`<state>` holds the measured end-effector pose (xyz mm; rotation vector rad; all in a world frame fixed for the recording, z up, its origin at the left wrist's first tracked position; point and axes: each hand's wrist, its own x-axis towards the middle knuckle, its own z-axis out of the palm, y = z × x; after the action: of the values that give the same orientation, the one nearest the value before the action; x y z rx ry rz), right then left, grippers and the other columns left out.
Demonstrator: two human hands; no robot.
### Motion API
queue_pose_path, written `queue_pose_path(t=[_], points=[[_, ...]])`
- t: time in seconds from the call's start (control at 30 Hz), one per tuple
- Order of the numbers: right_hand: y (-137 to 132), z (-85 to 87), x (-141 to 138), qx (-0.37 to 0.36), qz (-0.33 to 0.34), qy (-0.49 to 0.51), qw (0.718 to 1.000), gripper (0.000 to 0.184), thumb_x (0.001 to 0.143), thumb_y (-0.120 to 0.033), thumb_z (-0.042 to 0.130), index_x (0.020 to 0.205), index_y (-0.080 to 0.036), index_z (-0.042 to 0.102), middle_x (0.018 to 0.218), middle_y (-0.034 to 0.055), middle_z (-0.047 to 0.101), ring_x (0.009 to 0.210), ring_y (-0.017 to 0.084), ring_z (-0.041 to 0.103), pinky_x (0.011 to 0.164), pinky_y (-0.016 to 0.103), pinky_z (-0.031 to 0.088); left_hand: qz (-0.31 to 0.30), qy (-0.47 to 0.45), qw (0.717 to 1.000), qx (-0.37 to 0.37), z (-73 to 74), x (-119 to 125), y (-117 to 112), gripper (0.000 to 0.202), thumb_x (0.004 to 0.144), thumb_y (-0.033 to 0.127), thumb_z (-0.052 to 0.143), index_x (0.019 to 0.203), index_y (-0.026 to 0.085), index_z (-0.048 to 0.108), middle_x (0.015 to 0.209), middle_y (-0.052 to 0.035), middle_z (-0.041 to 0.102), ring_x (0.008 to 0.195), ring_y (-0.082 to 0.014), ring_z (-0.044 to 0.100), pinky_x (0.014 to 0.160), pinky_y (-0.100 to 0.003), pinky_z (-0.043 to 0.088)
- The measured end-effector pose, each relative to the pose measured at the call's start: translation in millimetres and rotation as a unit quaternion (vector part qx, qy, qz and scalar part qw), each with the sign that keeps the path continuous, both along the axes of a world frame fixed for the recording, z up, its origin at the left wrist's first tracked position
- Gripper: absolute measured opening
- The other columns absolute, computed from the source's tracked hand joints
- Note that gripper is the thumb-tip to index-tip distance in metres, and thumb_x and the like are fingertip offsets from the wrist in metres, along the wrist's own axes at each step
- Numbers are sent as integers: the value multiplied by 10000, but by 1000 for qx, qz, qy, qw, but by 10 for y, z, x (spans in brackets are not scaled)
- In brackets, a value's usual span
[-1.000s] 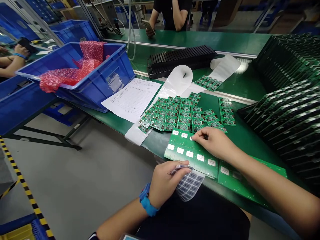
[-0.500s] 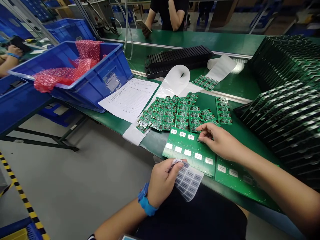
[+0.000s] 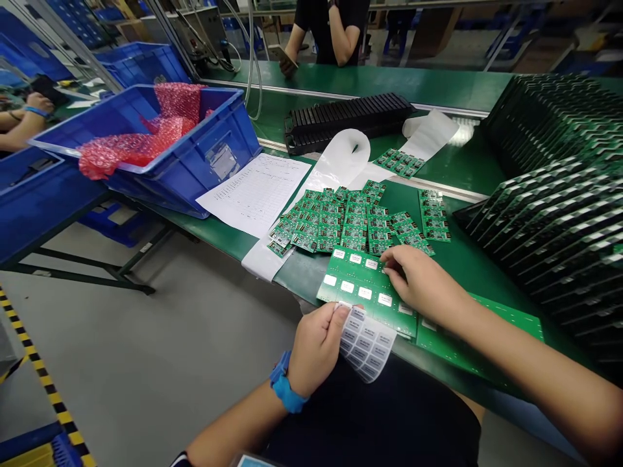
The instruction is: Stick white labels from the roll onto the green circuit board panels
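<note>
My left hand [image 3: 318, 347], with a blue wrist strap, grips a sheet of printed labels [image 3: 368, 347] at its upper left corner, thumb on top. The sheet hangs over the table's front edge, close to a green circuit board panel [image 3: 335, 292]. On that panel sit two rows of white labels [image 3: 365, 294]. My right hand [image 3: 421, 279] is over the panel's right part, with thumb and forefinger drawn together by the upper row; whatever is between them is too small to make out. A second green panel [image 3: 511, 318] lies partly under my right forearm.
Several small populated circuit boards [image 3: 331, 224] overlap behind the panel. Racked boards [image 3: 549, 214] stand at the right. A blue bin [image 3: 195, 155] with red bubble wrap, a paper form [image 3: 257, 191], and a black slotted rack [image 3: 350, 117] are farther back. Across the bench is a person [image 3: 331, 32].
My right hand has shifted slightly left and toward me over the panel, its palm now covering the lower row's right end. The left hand and label sheet have moved up a little.
</note>
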<state>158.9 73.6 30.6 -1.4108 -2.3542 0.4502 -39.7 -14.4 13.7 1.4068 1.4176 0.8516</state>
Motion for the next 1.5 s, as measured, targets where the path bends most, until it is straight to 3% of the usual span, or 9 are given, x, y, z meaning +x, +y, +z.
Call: queue_pose_path(t=[0.1,0.27,0.43,0.53,0.63,0.73,1.0,1.23,1.5], points=[[-98,114,-26,41,-21,52,998,176,855,-171,447,1004,-147,538,1087,144,480,994,267,507,812,406,444,-1,1,1000,6,27,-2,1,390,950,360,321,962,187,671,835,-40,671,680,-154,565,615,-230,410],[-359,324,-292,-198,19,194,961,125,841,-247,555,945,-197,603,868,33,590,790,175,568,711,309,467,0,33,998,49,46,9,-16,379,949,336,322,722,171,577,625,1,521,581,-124,472,550,-221,353],[-434,424,-367,-327,-5,274,904,153,811,-288,565,705,-183,602,691,2,597,684,161,562,625,269,441,13,40,996,81,-11,8,-36,444,940,360,344,580,164,514,537,11,470,515,-109,432,504,-218,314],[-268,407,-45,-293,-75,289,908,227,813,-382,553,722,-178,599,729,26,621,704,176,568,648,282,443,-24,17,997,69,-4,24,-35,408,943,328,353,735,168,665,673,-16,639,589,-119,546,557,-208,381],[-12,293,354,-242,-147,187,941,302,770,-479,577,740,-181,618,754,45,636,715,199,566,647,307,431,-91,8,992,84,39,85,-19,306,933,268,391,960,198,687,915,-19,707,759,-137,629,667,-201,443],[159,171,538,-296,-116,82,945,305,770,-476,547,696,-187,610,683,29,613,646,184,542,587,294,411,-161,23,980,117,68,168,3,241,902,234,456,989,194,677,1114,-12,663,948,-160,630,817,-209,451],[135,130,370,-271,-98,1,958,215,806,-355,505,683,-197,584,612,-3,562,568,156,517,511,265,379,-173,69,976,114,53,228,29,215,894,210,458,901,200,673,1159,4,641,968,-172,636,871,-232,460],[-1,103,338,-72,-88,-85,990,105,778,-214,530,683,-195,571,711,35,572,736,218,521,690,348,374,-175,87,974,116,31,229,38,208,895,214,461,903,203,669,1172,7,632,922,-169,649,799,-226,483],[81,70,515,-242,-54,70,966,224,823,-388,453,748,-191,529,723,11,532,664,168,480,605,282,364,-173,108,970,131,36,244,51,206,904,222,456,947,210,657,1160,31,639,915,-143,647,845,-208,478]])
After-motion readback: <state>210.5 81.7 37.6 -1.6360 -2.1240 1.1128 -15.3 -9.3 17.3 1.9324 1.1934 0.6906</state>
